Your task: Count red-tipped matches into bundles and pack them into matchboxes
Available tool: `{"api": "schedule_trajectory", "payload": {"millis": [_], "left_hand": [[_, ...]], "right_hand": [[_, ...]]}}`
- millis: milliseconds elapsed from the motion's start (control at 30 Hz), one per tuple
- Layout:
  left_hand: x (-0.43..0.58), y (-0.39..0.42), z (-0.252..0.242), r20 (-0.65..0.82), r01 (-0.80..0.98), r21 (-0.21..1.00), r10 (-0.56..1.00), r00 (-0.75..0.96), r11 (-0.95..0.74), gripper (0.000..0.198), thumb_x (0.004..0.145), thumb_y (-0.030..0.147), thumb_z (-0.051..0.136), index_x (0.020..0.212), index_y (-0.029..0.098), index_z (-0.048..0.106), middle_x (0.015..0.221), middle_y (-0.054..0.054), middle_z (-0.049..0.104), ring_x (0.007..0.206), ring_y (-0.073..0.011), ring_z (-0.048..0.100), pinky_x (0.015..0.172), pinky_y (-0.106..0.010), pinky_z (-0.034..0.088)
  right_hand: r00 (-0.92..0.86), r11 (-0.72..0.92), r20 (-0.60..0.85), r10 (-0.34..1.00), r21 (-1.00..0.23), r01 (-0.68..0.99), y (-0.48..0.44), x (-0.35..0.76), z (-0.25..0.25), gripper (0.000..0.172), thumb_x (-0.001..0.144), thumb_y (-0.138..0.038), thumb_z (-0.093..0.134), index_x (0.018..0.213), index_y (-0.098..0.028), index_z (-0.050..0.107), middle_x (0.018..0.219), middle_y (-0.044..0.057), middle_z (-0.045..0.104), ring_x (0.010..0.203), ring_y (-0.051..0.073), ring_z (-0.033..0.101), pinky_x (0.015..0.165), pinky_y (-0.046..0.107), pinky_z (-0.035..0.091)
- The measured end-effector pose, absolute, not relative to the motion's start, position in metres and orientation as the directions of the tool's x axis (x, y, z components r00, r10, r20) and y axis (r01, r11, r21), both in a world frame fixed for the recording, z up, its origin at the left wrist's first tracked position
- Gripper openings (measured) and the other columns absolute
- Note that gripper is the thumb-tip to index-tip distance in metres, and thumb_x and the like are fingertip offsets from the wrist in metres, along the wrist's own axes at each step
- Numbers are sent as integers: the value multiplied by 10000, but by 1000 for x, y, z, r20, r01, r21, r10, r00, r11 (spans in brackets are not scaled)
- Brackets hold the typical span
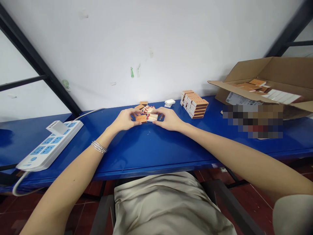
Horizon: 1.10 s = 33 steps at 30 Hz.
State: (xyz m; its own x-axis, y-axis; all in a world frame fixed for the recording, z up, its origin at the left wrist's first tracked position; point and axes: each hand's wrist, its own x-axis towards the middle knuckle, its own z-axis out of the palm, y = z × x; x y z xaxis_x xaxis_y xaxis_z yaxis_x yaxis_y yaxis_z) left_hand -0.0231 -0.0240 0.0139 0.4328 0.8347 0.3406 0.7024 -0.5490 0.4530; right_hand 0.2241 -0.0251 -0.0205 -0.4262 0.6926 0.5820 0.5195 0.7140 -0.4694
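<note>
Between thumb and fingers, my left hand grips an orange matchbox sleeve with dark red lettering. My right hand pinches the white matchbox tray, which holds red-tipped matches. Sleeve and tray sit end to end; whether the tray's end is inside the sleeve I cannot tell. Just behind them lies a pile of loose matches, partly hidden by my hands. Beyond my left fingers are an orange matchbox and another orange piece.
Two white trays lie near the wall, beside a stack of matchboxes. An opened cardboard box with more matchboxes stands at right. A white power strip with a plugged-in adapter lies at left on the blue table.
</note>
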Motion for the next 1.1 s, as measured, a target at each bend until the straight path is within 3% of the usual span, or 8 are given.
{"api": "schedule_trajectory", "payload": {"millis": [600, 800, 967, 1100], "left_hand": [[-23, -25, 14, 348, 658, 494, 823, 449, -568, 582, 631, 361, 813, 1153, 129, 705, 1024, -105, 737, 809, -212, 640, 770, -376, 527], [-24, -21, 11, 258, 656, 556, 857, 446, -510, 559, 627, 351, 818, 1137, 151, 709, 1031, -96, 740, 809, -196, 653, 750, -361, 537], [-21, -21, 7, 222, 673, 561, 871, 438, -482, 541, 625, 356, 819, 1117, 158, 715, 1056, -99, 736, 769, -178, 649, 729, -352, 546], [-18, -24, 7, 216, 694, 536, 873, 436, -480, 547, 617, 399, 826, 1094, 151, 726, 1027, -100, 739, 742, -183, 640, 722, -365, 547]], "right_hand": [[-489, 736, 550, 677, -530, 421, -22, 228, -23, 397, 734, -207, 758, 1125, -168, 705, 1119, 73, 731, 866, 192, 684, 819, 341, 554], [-598, 790, 517, 612, -384, 477, -20, 228, -26, 353, 808, -219, 686, 1157, -172, 704, 1146, 96, 716, 1007, 239, 674, 912, 388, 524], [-641, 796, 487, 593, -236, 557, -30, 222, -25, 363, 869, -189, 585, 1221, -138, 661, 1304, 159, 632, 1173, 292, 608, 1002, 441, 477], [-649, 750, 409, 641, -154, 643, -42, 212, -22, 272, 958, -230, 477, 1120, -106, 657, 1183, 169, 667, 1057, 272, 641, 929, 390, 492]]}}
